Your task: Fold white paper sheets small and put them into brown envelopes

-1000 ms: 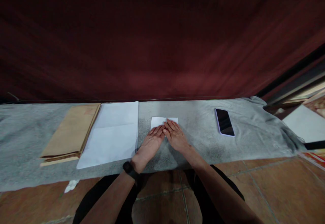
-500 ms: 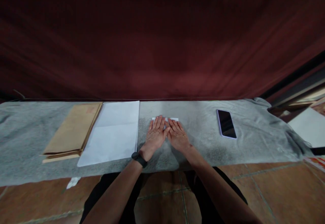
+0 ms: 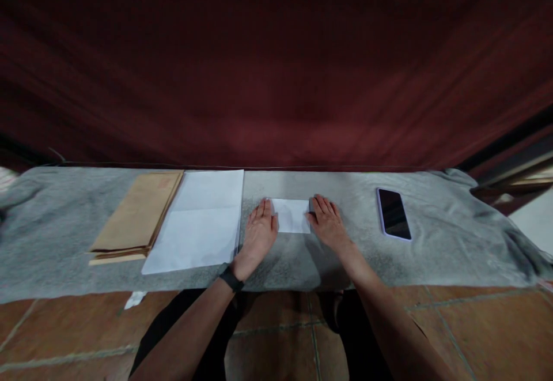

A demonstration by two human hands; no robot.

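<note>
A stack of flat, brown paper envelopes (image 3: 138, 214) lies at the left of the surface, on a grey fabric cover (image 3: 449, 242); the contents are hidden. A faint reddish mark shows near the far edge of the top envelope and is too small to read. Just right of the stack lies a pile of large, creased white paper sheets (image 3: 203, 225).

The small, rectangular white paper piece (image 3: 294, 217) lies flat on the cover, between the two hands. The left hand (image 3: 260, 232) is palm down at its left edge, fingers extended forward, thumb along the edge. The right hand (image 3: 328, 225) is palm down at its right edge, fingers extended forward and angled slightly left. Each grip is unclenched, with nothing grasped. Both forearms converge from the near side; a black wristband (image 3: 231, 278) encircles the left wrist.

A dark-screened smartphone with a lilac edge (image 3: 394, 214) lies well right of the right hand.
</note>
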